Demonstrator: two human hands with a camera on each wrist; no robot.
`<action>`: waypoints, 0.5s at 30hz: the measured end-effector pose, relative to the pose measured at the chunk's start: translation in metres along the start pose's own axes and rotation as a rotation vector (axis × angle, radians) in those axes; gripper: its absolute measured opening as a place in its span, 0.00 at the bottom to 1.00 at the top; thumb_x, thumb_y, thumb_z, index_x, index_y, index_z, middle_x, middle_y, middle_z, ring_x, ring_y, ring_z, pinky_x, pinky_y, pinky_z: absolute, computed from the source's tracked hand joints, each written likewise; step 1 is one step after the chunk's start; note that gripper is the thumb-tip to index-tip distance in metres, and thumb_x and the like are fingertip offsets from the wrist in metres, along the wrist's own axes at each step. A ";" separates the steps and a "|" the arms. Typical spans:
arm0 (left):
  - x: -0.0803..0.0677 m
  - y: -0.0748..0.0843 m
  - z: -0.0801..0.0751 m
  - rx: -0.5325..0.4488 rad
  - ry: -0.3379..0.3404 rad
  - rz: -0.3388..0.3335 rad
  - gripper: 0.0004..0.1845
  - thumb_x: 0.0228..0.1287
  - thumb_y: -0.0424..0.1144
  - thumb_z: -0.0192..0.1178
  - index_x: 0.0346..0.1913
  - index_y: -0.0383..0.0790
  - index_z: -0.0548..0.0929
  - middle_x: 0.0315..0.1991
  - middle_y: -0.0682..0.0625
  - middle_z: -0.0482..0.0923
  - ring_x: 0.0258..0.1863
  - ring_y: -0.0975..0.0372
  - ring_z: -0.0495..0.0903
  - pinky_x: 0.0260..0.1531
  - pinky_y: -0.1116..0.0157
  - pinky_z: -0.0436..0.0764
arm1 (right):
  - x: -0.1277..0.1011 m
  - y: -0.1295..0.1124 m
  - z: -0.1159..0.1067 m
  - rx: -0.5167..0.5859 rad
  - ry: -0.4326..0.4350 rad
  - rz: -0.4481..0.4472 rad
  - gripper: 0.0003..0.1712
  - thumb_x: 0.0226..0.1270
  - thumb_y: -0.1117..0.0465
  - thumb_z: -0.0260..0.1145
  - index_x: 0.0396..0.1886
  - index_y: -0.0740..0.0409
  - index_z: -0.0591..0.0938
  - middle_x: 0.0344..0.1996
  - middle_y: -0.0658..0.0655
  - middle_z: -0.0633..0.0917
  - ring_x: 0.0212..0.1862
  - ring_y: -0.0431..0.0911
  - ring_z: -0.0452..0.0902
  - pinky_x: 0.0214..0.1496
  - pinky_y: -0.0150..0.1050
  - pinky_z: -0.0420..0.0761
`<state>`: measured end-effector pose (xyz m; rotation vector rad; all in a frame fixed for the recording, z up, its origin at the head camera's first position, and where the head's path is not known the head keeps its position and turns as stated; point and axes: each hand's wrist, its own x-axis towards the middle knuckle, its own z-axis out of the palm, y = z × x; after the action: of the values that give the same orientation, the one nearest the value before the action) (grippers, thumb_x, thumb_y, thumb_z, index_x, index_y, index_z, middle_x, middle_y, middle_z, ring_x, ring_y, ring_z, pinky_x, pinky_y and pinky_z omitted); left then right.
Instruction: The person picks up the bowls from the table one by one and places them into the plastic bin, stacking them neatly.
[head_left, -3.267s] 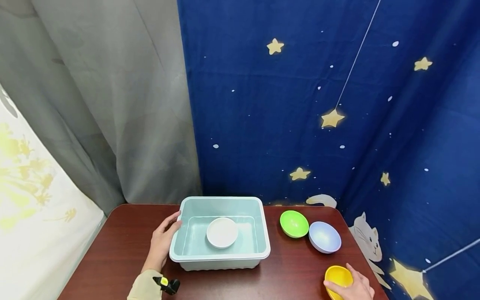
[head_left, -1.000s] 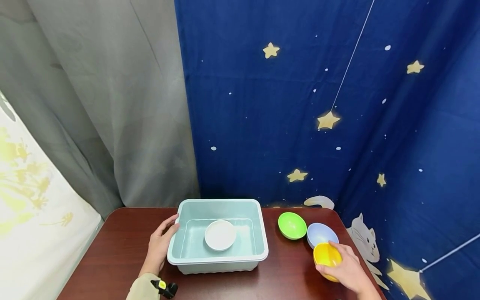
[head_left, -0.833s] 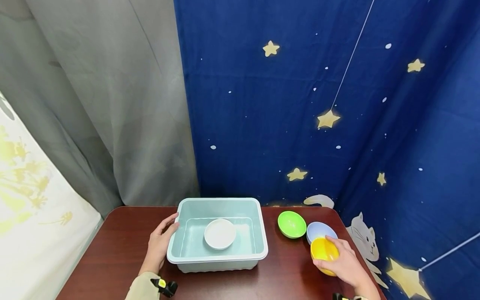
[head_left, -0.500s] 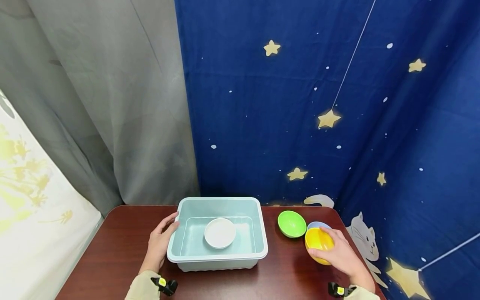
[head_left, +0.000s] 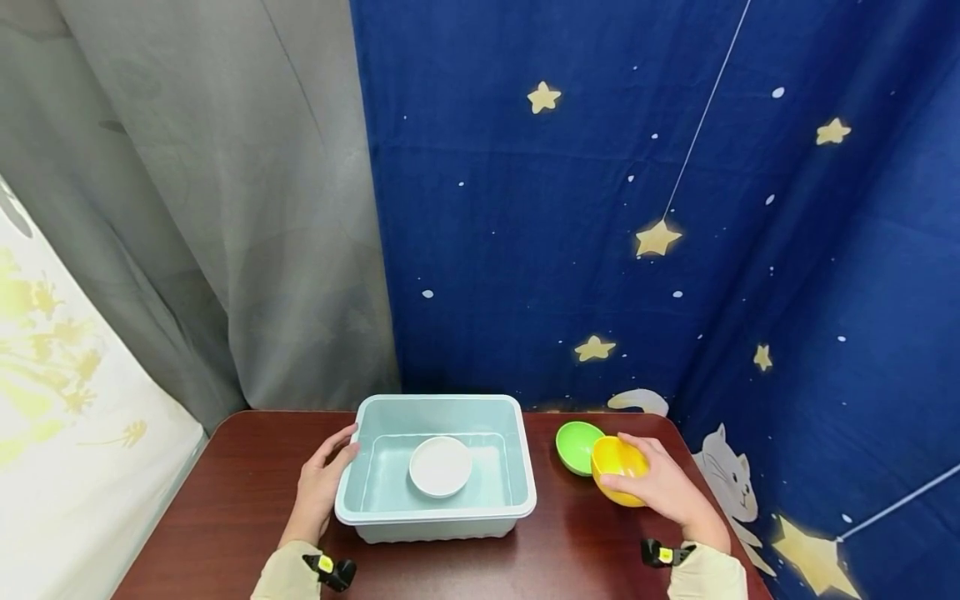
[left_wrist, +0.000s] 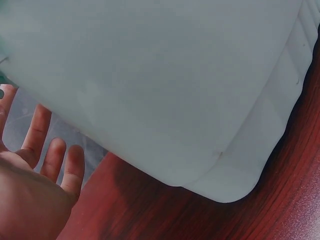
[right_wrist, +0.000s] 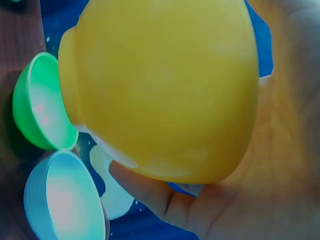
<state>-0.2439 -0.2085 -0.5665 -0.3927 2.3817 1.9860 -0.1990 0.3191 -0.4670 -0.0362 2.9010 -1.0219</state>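
Observation:
My right hand (head_left: pixel 651 485) grips a yellow bowl (head_left: pixel 613 472) and holds it tilted above the table, just right of a green bowl (head_left: pixel 576 446). In the right wrist view the yellow bowl (right_wrist: pixel 160 90) fills the frame in my palm, with the green bowl (right_wrist: pixel 37 102) and a pale blue bowl (right_wrist: pixel 62 200) behind it. My left hand (head_left: pixel 321 483) rests with straight fingers against the left wall of a pale teal tub (head_left: pixel 435 519). A white plate (head_left: pixel 440 466) lies inside the tub. The left wrist view shows the tub wall (left_wrist: pixel 165 90) beside my open fingers (left_wrist: pixel 55 160).
The dark red wooden table (head_left: pixel 225 508) ends at its left and near edges. A blue starry curtain (head_left: pixel 637 208) and a grey curtain (head_left: pixel 210 200) hang close behind it. In the head view my right hand hides the pale blue bowl.
My right hand lifted the yellow bowl from the near right corner and carried it left and away, past the pale blue bowl toward the green one. The left hand stayed on the tub.

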 end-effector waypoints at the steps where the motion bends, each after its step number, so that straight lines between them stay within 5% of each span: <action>1: 0.000 0.000 0.000 -0.002 0.000 0.000 0.32 0.69 0.68 0.57 0.73 0.64 0.72 0.75 0.52 0.67 0.66 0.60 0.71 0.53 0.70 0.74 | 0.001 -0.002 0.000 0.005 -0.005 -0.004 0.52 0.57 0.36 0.75 0.75 0.55 0.68 0.69 0.64 0.71 0.60 0.53 0.74 0.59 0.47 0.76; 15: 0.003 0.001 0.001 -0.001 0.013 0.001 0.32 0.68 0.66 0.59 0.72 0.61 0.73 0.74 0.49 0.69 0.66 0.52 0.73 0.52 0.67 0.77 | 0.022 -0.028 -0.009 -0.037 -0.039 -0.073 0.51 0.57 0.33 0.74 0.74 0.54 0.70 0.69 0.63 0.72 0.61 0.54 0.74 0.61 0.52 0.77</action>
<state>-0.2476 -0.2079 -0.5667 -0.4064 2.3891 1.9910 -0.2219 0.3021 -0.4434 -0.1626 2.9033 -0.9660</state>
